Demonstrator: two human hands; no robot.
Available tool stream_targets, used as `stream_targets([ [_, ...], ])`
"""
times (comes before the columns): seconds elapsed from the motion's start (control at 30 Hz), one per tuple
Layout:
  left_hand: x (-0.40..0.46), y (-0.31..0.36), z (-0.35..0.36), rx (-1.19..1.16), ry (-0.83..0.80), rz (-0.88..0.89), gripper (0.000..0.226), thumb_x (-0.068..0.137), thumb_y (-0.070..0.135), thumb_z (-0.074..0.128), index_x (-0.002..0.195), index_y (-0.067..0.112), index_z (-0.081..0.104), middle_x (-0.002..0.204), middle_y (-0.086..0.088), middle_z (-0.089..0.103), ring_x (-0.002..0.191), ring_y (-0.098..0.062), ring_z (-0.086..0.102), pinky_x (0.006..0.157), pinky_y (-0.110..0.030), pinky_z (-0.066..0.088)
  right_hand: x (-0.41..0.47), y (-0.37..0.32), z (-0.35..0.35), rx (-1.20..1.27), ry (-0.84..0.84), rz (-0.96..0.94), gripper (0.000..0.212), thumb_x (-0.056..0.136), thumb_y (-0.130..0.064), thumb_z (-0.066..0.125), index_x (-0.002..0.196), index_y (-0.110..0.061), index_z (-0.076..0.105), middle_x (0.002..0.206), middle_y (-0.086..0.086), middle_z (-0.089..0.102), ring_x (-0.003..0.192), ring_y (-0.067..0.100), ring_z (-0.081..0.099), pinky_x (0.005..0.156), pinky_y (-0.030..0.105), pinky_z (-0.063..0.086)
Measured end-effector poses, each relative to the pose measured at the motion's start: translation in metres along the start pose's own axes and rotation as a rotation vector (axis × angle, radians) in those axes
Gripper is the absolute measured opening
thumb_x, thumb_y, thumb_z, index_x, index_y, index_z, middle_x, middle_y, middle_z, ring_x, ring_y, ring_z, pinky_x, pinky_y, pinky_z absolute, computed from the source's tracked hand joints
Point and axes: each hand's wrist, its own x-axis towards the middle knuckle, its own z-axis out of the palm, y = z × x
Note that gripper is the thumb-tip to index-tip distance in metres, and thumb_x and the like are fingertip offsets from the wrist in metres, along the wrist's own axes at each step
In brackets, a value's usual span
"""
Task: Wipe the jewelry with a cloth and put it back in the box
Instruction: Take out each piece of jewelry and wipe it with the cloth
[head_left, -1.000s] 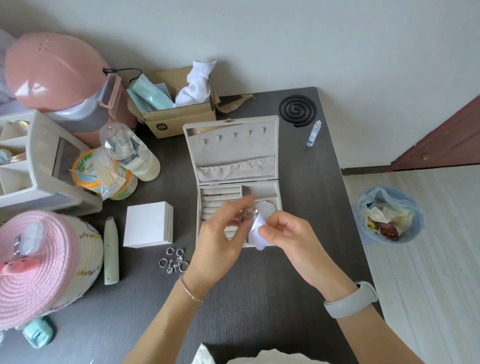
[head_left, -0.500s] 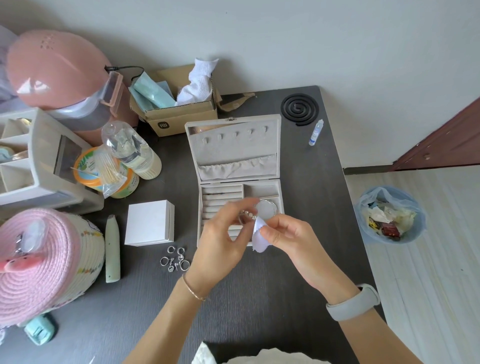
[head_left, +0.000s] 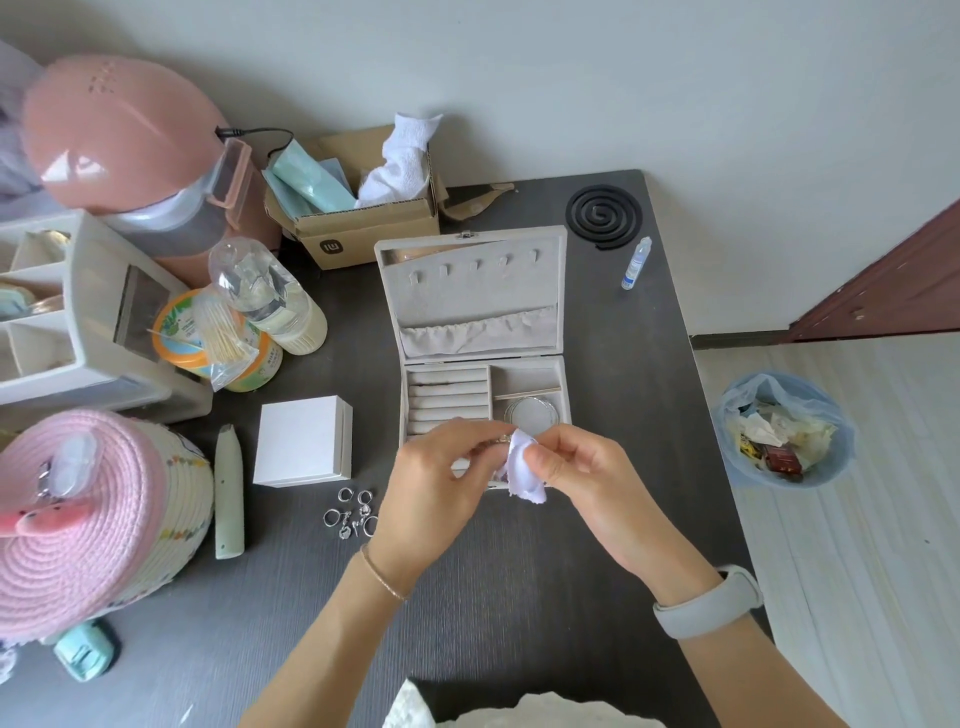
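Hands have closed in on each other since the earlier frames, and the cloth now bunches tighter over the piece. Left hand (head_left: 436, 483) has its fingers pinched shut on a small silver piece of jewelry (head_left: 503, 440), mostly hidden, so which kind cannot be told. Right hand (head_left: 576, 470) has its fingers closed on a pale lilac cloth (head_left: 522, 470), pressed against that piece. Both hover just above the near edge of the open grey jewelry box (head_left: 475, 291), which sits mid tabletop (head_left: 519, 597) with its lid leaning back. Bangles (head_left: 530, 413) already lie in the right compartment; ring rolls (head_left: 449, 402) on the left look bare. Small pile of rings and earrings (head_left: 353, 514) waits on the tabletop left of the hands, near a white square box (head_left: 304, 441). Step in hand: wiping, probably mid-rub. Next likely calls for lifting the cloth away and setting the piece into a box slot, then picking from the loose pile. Task looks early on, most pieces still out.
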Motion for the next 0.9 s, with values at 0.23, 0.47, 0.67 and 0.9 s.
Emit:
stream_targets([
  [0.23, 0.005, 0.011, 0.001, -0.589, 0.397, -0.638, 0.021, 0.094, 0.010, 0.045, 0.076, 0.009, 0.055, 0.057, 0.004, 0.061, 0.049, -0.013, 0.058, 0.051, -0.025, 0.050, -0.004, 0.001, 0.010, -0.022, -0.100, 0.030, 0.016, 0.088, -0.012, 0.056, 0.074, -0.018, 0.061, 0.065, -0.015, 0.061, 0.071, 0.001, 0.056, 0.074, 0.013, 0.043],
  [0.47, -0.008, -0.001, -0.013, -0.685, -0.170, -0.655, 0.020, 0.078, 0.022, 0.067, 0.092, 0.009, 0.062, 0.059, 0.000, 0.061, 0.058, -0.016, 0.057, 0.065, -0.028, 0.051, -0.003, 0.007, 0.006, -0.103, -0.008, 0.054, 0.017, 0.087, -0.011, 0.058, 0.070, -0.014, 0.059, 0.057, -0.015, 0.056, 0.058, -0.003, 0.048, 0.061, 0.007, 0.037],
  [0.67, -0.012, 0.002, -0.011, -0.532, -0.023, -0.540, 0.013, 0.089, 0.011, 0.050, 0.078, 0.008, 0.057, 0.058, 0.001, 0.062, 0.041, -0.016, 0.053, 0.060, -0.036, 0.047, -0.006, 0.008, 0.007, -0.142, -0.038, 0.087, 0.012, 0.085, -0.011, 0.060, 0.073, -0.011, 0.059, 0.062, -0.010, 0.055, 0.057, -0.002, 0.048, 0.060, 0.008, 0.038],
  [0.9, -0.011, 0.004, -0.007, -1.093, 0.171, -0.680, 0.019, 0.091, 0.015, 0.040, 0.079, 0.005, 0.052, 0.067, -0.002, 0.064, 0.064, -0.016, 0.065, 0.061, -0.026, 0.056, -0.007, 0.007, 0.012, -0.036, -0.029, 0.092, 0.014, 0.087, -0.007, 0.056, 0.074, -0.012, 0.059, 0.050, -0.017, 0.055, 0.051, -0.001, 0.046, 0.055, 0.007, 0.036],
])
